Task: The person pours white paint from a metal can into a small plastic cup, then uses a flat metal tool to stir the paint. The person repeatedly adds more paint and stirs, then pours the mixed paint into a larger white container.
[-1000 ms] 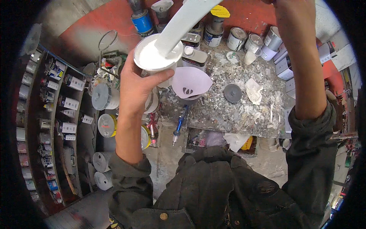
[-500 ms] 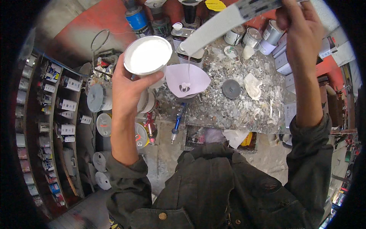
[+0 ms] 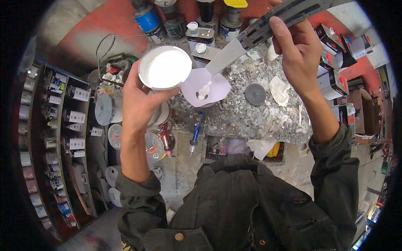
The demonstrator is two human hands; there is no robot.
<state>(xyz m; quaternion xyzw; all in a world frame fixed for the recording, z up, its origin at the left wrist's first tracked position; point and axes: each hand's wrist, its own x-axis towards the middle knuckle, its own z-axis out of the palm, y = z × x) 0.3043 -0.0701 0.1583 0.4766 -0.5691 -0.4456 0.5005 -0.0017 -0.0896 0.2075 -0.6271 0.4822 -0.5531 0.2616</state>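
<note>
My left hand (image 3: 138,100) is wrapped round a tub of white paint (image 3: 165,67), its top facing up. Between the fingers and thumb of my right hand (image 3: 298,54) is a long flat mixing stick (image 3: 228,56), dark-patterned at the held end and coated in white below. It slants down to the left, its tip at the rim of a pale paper paint strainer (image 3: 220,90). White paint lies in the strainer around its mesh opening. Below it, at the bench edge, a blue spray gun part (image 3: 195,133) sticks out; what holds the strainer is mostly hidden.
A grey round lid (image 3: 255,94) and crumpled paper (image 3: 279,91) lie on the paint-spattered bench (image 3: 238,119). Tins, including a blue-labelled can (image 3: 147,21), line the back. A red spray gun (image 3: 167,140) hangs left. Boxes and cans (image 3: 333,83) stand right; shelves (image 3: 63,113) fill the left.
My right hand has moved left and the stick's tip has come lower, to the strainer. The thin paint stream has given way to a larger white pool inside. The tub shifted slightly.
</note>
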